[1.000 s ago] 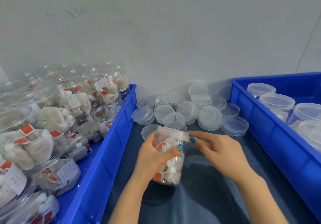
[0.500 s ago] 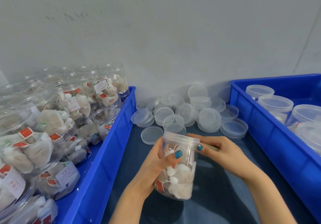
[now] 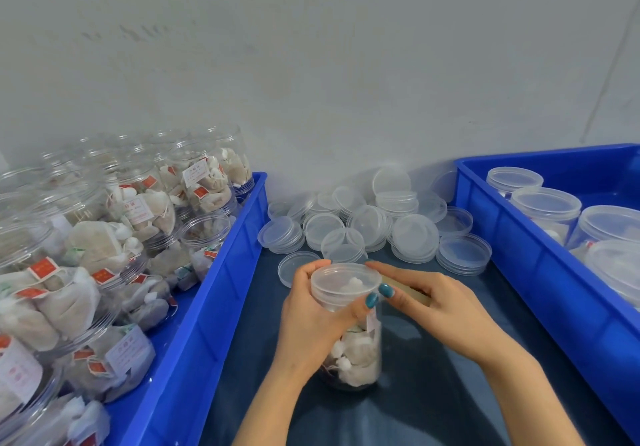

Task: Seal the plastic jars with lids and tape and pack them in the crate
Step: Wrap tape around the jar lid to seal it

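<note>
A clear plastic jar (image 3: 356, 359) filled with tea bags stands upright on the dark blue cloth, with a clear lid (image 3: 343, 281) on top. My left hand (image 3: 311, 324) grips the jar around its upper part, thumb across the lid's rim. My right hand (image 3: 446, 303) is at the lid's right edge, its thumb and fingers pinching a tan piece that looks like tape (image 3: 417, 295), mostly hidden under the fingers. The blue crate (image 3: 519, 272) on the right holds several lidded jars (image 3: 545, 203).
A second blue crate (image 3: 207, 307) on the left is packed with open jars of tea bags (image 3: 145, 210). A pile of loose clear lids (image 3: 367, 227) lies at the back between the crates, against a grey wall.
The jar was held tilted above the cloth half a second ago; now it stands upright, lower and nearer me. Both hands stayed on it at the lid.
</note>
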Action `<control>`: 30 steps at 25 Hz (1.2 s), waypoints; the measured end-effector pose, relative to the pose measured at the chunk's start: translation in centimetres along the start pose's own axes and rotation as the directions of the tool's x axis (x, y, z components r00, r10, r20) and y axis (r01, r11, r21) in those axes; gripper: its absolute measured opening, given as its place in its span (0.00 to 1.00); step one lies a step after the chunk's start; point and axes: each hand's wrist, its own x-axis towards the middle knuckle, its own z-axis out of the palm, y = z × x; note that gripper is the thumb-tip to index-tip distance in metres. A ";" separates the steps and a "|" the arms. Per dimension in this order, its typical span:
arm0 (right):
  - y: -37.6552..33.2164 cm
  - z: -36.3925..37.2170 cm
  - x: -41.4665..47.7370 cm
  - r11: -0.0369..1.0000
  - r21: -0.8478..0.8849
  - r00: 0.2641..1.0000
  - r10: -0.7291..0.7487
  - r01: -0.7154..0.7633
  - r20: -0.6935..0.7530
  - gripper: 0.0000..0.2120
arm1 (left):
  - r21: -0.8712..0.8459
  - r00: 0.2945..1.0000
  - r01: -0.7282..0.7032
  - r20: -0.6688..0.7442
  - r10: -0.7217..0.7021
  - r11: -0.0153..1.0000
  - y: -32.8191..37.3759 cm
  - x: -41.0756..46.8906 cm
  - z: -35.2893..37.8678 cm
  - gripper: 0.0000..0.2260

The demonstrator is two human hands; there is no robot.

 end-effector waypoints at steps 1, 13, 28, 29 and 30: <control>0.1 0.0 0.0 1.000 -0.005 1.000 0.000 0.000 0.010 0.15 | -0.026 1.000 0.012 -0.005 -0.012 1.000 0.0 0.1 -0.3 0.39; 0.2 1.0 0.7 0.992 -0.079 0.996 -0.093 0.094 0.009 0.19 | -0.291 0.913 0.130 0.407 0.000 0.948 0.2 0.2 -2.3 0.43; -1.6 2.9 0.5 0.936 -0.279 0.968 -0.242 0.216 -0.063 0.24 | 0.867 0.956 -0.290 0.284 0.075 0.405 4.6 0.4 -2.5 0.46; -1.3 2.8 0.6 0.939 -0.260 0.969 -0.244 0.227 -0.034 0.24 | 0.865 0.959 -0.282 0.268 0.093 0.415 4.4 0.5 -2.6 0.44; -1.0 2.8 0.6 0.940 -0.250 0.971 -0.240 0.231 -0.004 0.24 | 0.863 0.961 -0.277 0.256 0.108 0.422 4.2 0.5 -2.7 0.43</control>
